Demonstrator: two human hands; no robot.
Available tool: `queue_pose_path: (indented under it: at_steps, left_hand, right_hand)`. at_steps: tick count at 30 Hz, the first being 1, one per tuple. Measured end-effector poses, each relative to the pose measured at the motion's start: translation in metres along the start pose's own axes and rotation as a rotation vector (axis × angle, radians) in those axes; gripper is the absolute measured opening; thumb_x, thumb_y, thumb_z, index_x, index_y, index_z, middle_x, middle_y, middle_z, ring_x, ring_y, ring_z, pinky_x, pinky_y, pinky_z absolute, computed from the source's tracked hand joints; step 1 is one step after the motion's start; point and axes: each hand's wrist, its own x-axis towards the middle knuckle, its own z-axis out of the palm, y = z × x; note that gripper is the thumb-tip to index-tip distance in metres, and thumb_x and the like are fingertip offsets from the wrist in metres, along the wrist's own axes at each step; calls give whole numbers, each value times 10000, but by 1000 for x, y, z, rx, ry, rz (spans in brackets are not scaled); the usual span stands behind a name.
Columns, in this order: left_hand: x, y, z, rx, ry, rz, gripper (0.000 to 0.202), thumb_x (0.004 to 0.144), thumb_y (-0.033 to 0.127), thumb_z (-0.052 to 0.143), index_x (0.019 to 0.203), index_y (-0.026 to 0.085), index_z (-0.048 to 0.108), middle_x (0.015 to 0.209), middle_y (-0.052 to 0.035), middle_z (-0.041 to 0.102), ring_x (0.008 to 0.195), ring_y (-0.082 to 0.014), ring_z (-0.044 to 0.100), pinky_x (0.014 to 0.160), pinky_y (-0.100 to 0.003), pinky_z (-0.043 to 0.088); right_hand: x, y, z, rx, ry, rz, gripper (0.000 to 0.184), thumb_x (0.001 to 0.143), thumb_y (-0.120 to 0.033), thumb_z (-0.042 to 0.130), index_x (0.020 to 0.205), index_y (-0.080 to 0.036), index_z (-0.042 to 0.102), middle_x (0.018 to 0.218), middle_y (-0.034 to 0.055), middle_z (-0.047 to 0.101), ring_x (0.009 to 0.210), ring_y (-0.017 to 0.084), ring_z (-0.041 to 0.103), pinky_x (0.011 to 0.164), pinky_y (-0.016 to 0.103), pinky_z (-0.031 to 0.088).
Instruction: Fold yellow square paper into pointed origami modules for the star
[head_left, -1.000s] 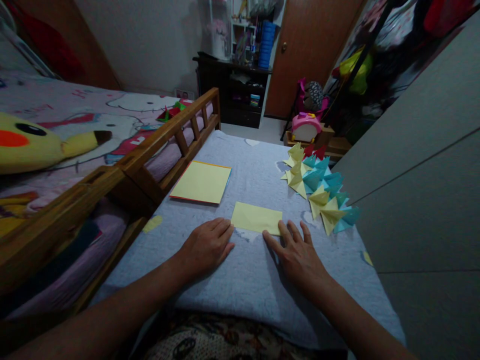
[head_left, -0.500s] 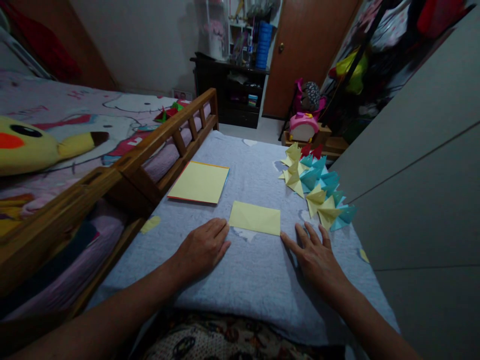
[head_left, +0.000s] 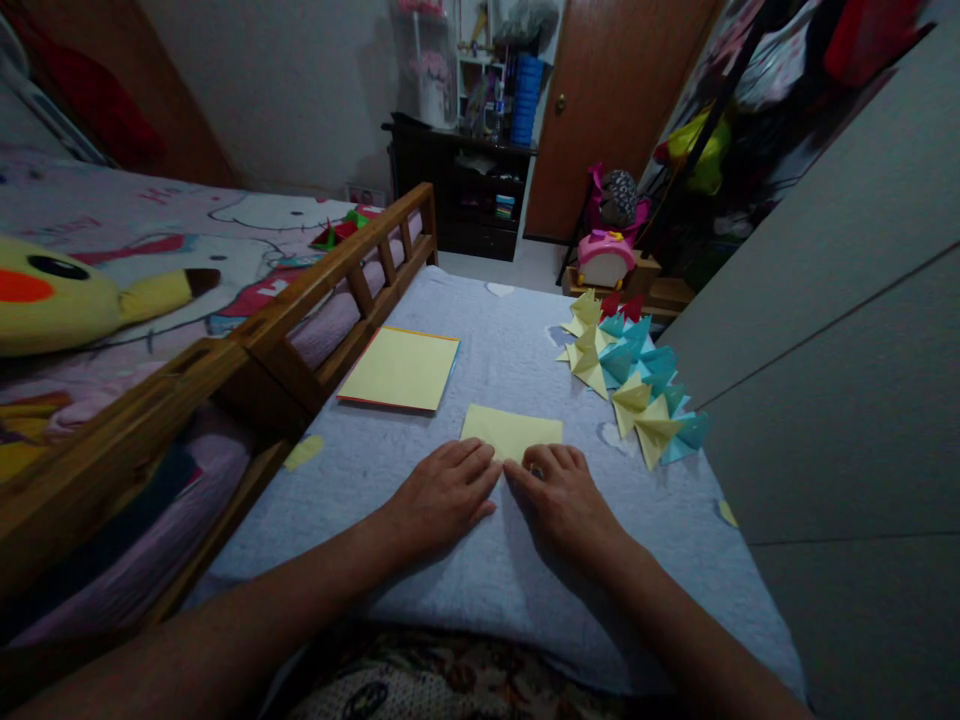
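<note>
Head view, right hand [head_left: 566, 500] hiding paper [head_left: 517, 428] edge

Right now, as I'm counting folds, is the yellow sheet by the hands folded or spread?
Folded: the yellow sheet is a narrow rectangle, unlike the square stack.

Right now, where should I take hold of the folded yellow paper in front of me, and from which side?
Probably its near long edge, from your side: the folded yellow paper lies flat on the blue cover, and your left hand and right hand rest their fingertips there.
</note>
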Motion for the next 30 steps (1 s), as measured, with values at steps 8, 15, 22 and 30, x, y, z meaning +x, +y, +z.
queue_pose_path:
  at_steps: [8, 15, 22, 30]
  left_hand:
    - [-17, -12, -5, -15, -2, -103, 269, 933, 258, 595, 1177, 145, 593, 1169, -119, 648, 1099, -281, 588, 960, -433, 523]
    - [-11, -16, -19, -45, -8, -241, 78, 909, 203, 591, 969, 166, 624, 1059, -112, 666, 975, -268, 623, 836, -426, 566]
    - [14, -13, -20, -24, -47, -225, 92, 869, 205, 636, 941, 164, 599, 1053, -113, 667, 942, -266, 632, 793, -400, 567]
    - [39, -13, -19, -62, -85, -238, 626, 816, 111, 631, 1409, 134, 432, 1486, -181, 488, 1082, -292, 647, 861, -399, 555]
  right_hand:
    - [-8, 27, -19, 3, -61, 108, 233, 918, -125, 558, 962, -246, 752, 962, 54, 680, 920, 211, 550, 853, 343, 343]
    - [11, 52, -14, 32, -26, 333, 405, 894, -206, 558, 1274, -72, 601, 1109, 156, 654, 1023, 263, 589, 898, 355, 429]
    - [23, 59, 12, 356, 172, 409, 273, 840, -316, 593, 1041, -138, 642, 1025, 124, 656, 958, 249, 602, 873, 379, 484]
    - [23, 49, 11, 701, 359, 411, 201, 803, -229, 541, 983, -185, 617, 787, 17, 643, 690, 162, 588, 678, 291, 475]
